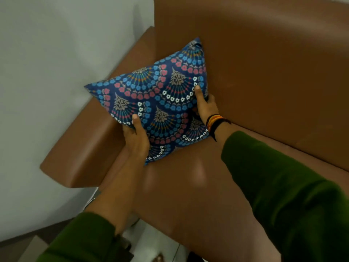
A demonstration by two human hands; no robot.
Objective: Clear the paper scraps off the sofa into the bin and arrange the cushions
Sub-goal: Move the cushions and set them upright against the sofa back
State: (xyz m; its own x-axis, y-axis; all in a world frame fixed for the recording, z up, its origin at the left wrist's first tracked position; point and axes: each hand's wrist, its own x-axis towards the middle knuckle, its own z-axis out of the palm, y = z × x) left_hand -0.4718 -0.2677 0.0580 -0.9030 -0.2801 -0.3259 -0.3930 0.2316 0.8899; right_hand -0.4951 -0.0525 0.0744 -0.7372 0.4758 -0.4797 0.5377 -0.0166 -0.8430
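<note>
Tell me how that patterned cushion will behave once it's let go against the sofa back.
The cushion looks soft and light: the left hand and right hand dent its edges. It probably flops rather than stands stiffly. The sofa looks smooth, so its base may slide forward.

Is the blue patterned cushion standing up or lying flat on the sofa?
Standing, tilted: the cushion leans toward the backrest, gripped by both hands.

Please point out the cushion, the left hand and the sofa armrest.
cushion point(160, 103), head view, middle of patterned face.
left hand point(136, 138), head view, back of hand.
sofa armrest point(83, 148), head view, top surface.
</note>
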